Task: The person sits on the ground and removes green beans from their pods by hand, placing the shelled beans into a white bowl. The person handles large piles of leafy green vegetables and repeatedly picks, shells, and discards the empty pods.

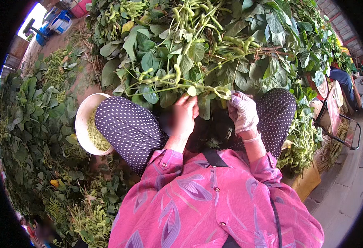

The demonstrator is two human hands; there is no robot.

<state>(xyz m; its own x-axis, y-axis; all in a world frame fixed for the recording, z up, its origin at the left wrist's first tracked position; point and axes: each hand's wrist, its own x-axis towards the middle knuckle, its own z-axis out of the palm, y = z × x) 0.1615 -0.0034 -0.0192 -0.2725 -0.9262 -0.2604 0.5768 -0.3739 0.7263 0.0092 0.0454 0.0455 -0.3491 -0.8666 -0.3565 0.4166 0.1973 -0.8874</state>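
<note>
A green soybean plant stem with pods [169,79] lies across the leafy heap before me. My left hand [184,116], bare, has its fingers closed at the stem beside a small round yellow-green leaf [191,90]. My right hand [242,112] wears a whitish glove, its fingertips closed on the stem's right end, where some green pods [221,92] hang together. Beside my left knee stands a white bucket [80,124], partly hidden by the knee, holding loose green pods [96,133]. More pods on stalks [194,15] lie on the heap above my hands.
Cut soybean plants [29,114] cover the ground at the left, and others [302,139] lie by my right knee. A black-framed metal stand or chair [352,133] is at the right. Buckets [60,23] stand at the top left. Another person's dark trouser leg [342,82] shows at the right.
</note>
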